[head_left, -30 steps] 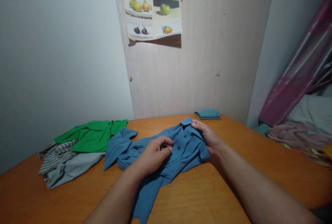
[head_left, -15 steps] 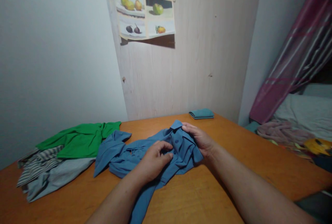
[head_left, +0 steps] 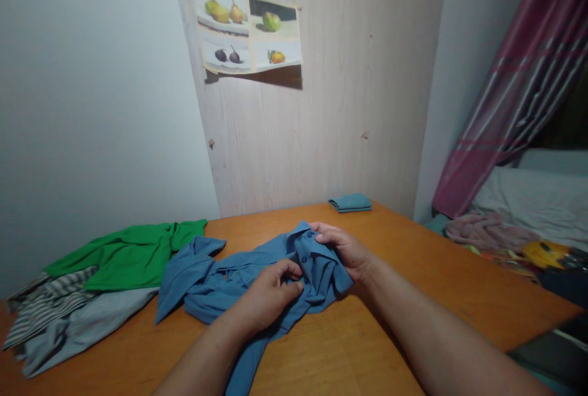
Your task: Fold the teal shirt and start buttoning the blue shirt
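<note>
A blue button-up shirt [head_left: 248, 267] lies crumpled on the orange-brown table [head_left: 413, 298], with dark buttons showing on its raised front. My left hand [head_left: 273, 292] pinches the shirt's front between thumb and curled fingers, just below the buttons. Around the collar end, my right hand [head_left: 342, 246] is closed, its thumb on top beside a button and its other fingers partly hidden behind the cloth. One sleeve of the shirt hangs toward the near table edge under my left forearm; another part is bunched to the left.
Left of the shirt lie a green garment [head_left: 133, 255], a striped garment [head_left: 50, 304] and a grey garment [head_left: 87, 328], overlapping. A folded teal cloth [head_left: 351, 202] sits at the back. Fruit pictures [head_left: 248, 32] hang on the wall. A pink curtain [head_left: 487, 96] and bedding are at right.
My right thumb has moved onto the shirt's front beside a button, where it was at the collar's edge before. My left hand keeps its pinch. The whole view has shifted slightly.
</note>
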Tool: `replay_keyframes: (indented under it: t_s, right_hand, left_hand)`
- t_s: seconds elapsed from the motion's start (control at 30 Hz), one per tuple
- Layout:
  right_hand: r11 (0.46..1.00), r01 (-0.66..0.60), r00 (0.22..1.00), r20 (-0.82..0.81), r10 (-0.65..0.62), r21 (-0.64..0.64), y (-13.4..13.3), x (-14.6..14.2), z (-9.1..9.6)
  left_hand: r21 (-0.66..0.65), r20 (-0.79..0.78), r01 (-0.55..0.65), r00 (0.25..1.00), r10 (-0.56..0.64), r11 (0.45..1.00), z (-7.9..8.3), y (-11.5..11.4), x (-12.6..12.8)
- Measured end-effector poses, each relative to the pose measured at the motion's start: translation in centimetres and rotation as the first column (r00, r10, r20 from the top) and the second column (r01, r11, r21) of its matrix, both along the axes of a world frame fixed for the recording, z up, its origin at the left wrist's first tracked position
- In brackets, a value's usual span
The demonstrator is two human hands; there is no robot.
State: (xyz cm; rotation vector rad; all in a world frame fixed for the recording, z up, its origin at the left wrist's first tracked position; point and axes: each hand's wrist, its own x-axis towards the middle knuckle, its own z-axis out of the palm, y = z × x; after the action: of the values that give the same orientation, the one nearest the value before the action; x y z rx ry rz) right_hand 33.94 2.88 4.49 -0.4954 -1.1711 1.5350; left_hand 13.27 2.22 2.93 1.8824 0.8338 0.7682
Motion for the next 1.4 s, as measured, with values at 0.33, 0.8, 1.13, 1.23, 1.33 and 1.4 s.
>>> replay_keyframes:
  t_s: [0.33, 0.8, 1.13, 1.23, 1.33, 1.4]
  right_hand:
    - [0.994, 0.104, 0.994, -0.027, -0.105, -0.029, 0.2, 0.1, 0.0]
    - [0.974, 0.221, 0.975, -0.017, -0.222, -0.047, 0.7, 0.3, -0.1]
    - [0.405, 0.586, 0.222, 0.342, -0.913, 0.702, 1.3, 0.3, -1.5]
    - [0.367, 0.419, 0.235, 0.292, -0.927, 0.831, -0.8, -1.5, -0.6]
    - [0.502, 0.226, 0.383, 0.398, -0.834, 0.835, -2.1, -3.2, -0.4]
    - [0.588, 0.132, 0.42, 0.492, -0.762, 0.798, -2.1, -3.9, -0.8]
  left_hand:
    - [-0.085, -0.068, 0.02, 0.997, -0.026, 0.996, -0.2, -0.4, 0.2]
    - [-0.037, -0.107, 0.058, 0.992, -0.062, 0.998, 0.3, -0.4, 0.0]
    - [-0.126, 0.045, -0.196, 0.978, 0.203, 0.972, 1.8, 0.7, -1.9]
    - [-0.159, 0.085, -0.196, 0.974, 0.211, 0.968, 1.4, 1.0, -1.9]
    - [-0.124, 0.103, -0.204, 0.971, 0.217, 0.971, 0.6, 1.5, -1.8]
    - [-0.085, 0.1, -0.191, 0.975, 0.199, 0.978, 0.3, 1.7, -1.8]
